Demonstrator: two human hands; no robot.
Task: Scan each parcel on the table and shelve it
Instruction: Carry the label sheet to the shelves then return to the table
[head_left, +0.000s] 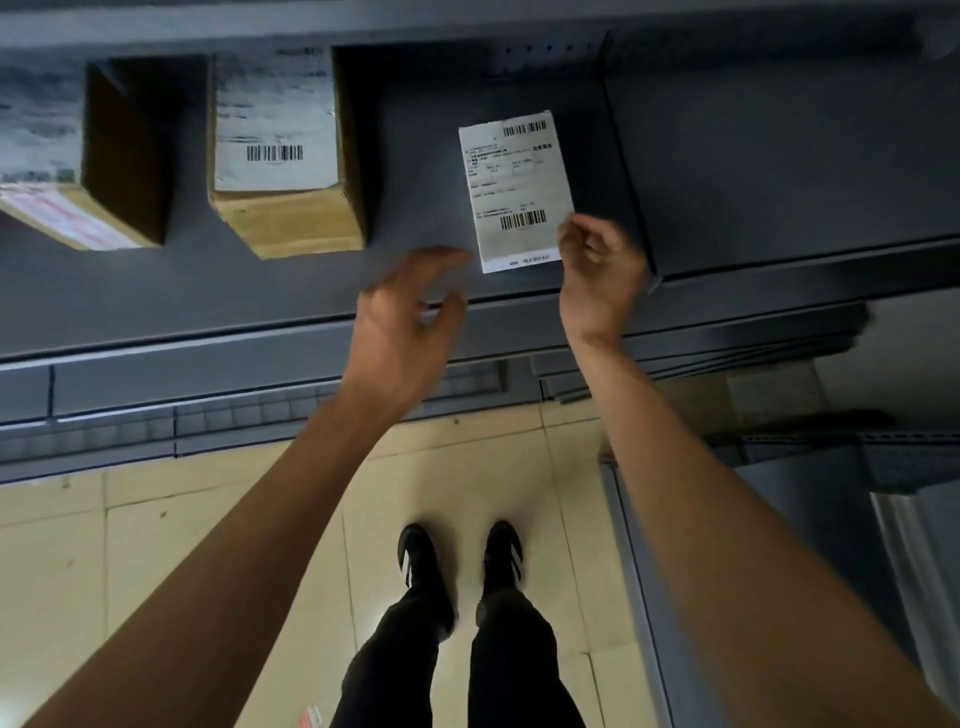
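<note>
On the grey shelf (426, 171), right of two cardboard boxes (283, 208), lies our flat labelled parcel (517, 192), which we judge light and floppy, best pinched at its near edge, where our right hand (602, 280) curls loosely beside its corner while our left hand (410, 317) hovers open, holding nothing.

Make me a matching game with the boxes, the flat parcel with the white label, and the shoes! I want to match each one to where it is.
Things:
1. flat grey parcel
2. middle cardboard box
3. black shoes
4. left cardboard box

Places:
A. on the tiled floor
B. at the picture's left edge, on the shelf
C. between the other box and the flat parcel
D. on the shelf, by the right hand

Pairs: 1-D, 2-C, 3-A, 4-B
</note>
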